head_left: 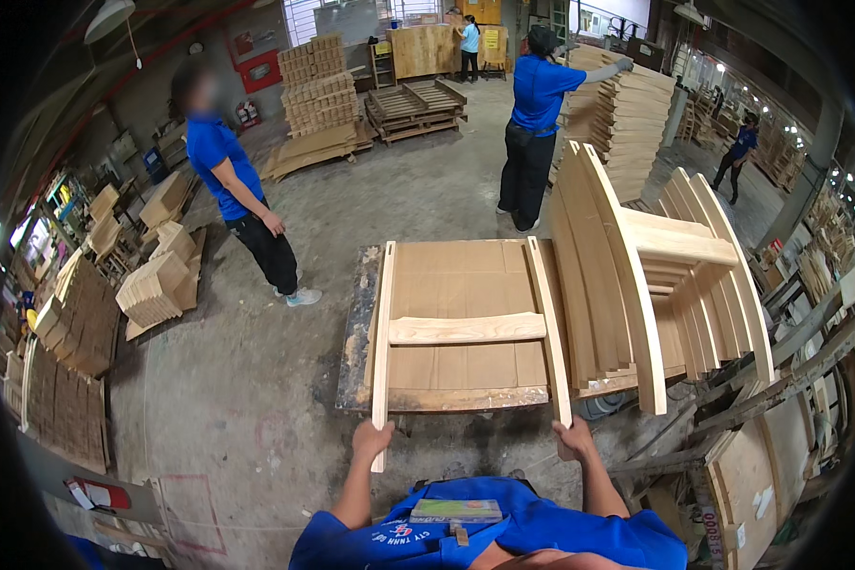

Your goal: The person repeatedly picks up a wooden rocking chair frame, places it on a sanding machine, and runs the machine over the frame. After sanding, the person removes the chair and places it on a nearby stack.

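An H-shaped wooden frame [467, 328], with two long side rails and one curved crosspiece, lies over a worktable [356, 380] topped with brown cardboard. My left hand [371, 440] is closed round the near end of the left rail. Round the near end of the right rail, my right hand [574, 439] is closed too. Both rail ends stick out past the table's near edge toward me. Just right of the frame, several similar wooden frames [679, 245] stand on edge in a row, with curved rails and crosspieces.
A co-worker [537, 104] stands beyond the table, an arm at a tall stack of wooden parts [622, 128]. Another person [230, 185] stands on the left. Pallets [416, 109] and wooden stacks [318, 85] lie farther back. Wooden racking [779, 389] crowds the right side.
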Tool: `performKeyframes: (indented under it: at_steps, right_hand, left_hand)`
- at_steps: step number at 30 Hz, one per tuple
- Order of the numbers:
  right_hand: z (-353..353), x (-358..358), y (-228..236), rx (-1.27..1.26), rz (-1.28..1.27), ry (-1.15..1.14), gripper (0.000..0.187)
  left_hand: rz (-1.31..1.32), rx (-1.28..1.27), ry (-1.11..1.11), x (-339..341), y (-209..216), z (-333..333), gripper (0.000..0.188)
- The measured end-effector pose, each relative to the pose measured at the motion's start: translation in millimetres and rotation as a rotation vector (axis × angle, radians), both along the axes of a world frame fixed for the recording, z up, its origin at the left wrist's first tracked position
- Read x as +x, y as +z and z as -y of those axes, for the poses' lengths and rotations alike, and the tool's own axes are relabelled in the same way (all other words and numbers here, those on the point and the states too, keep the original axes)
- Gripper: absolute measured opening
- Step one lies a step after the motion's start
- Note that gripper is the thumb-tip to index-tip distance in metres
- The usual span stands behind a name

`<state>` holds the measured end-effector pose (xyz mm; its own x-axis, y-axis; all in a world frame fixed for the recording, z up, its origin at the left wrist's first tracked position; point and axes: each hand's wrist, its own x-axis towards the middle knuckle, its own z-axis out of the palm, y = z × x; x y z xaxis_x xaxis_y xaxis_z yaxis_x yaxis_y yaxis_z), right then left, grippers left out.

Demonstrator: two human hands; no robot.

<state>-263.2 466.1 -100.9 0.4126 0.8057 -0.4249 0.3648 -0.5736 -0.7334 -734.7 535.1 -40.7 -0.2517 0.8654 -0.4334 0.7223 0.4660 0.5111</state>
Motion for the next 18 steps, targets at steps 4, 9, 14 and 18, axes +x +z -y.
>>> performKeyframes:
  at_steps: [4,9,14,18]
  right_hand:
    - [-30.6,-10.5,-13.1,0.075,0.027,-0.084,0.024]
    - [-33.5,-9.6,-20.7,-0.004,0.029,-0.138,0.039]
    - [-32.2,-15.9,-24.0,0.026,-0.019,-0.154,0.042]
    - [-32.1,-12.6,-29.6,0.036,-0.016,-0.159,0.042]
  left_hand:
    - [0.089,0.012,0.172,14.0,0.7,-30.9,0.059]
    - [0.367,-0.046,0.333,15.7,-5.5,-33.4,0.050]
    - [0.342,-0.035,0.376,14.7,-11.2,-31.5,0.050]
    - [0.338,-0.030,0.366,16.4,-11.9,-32.8,0.049]
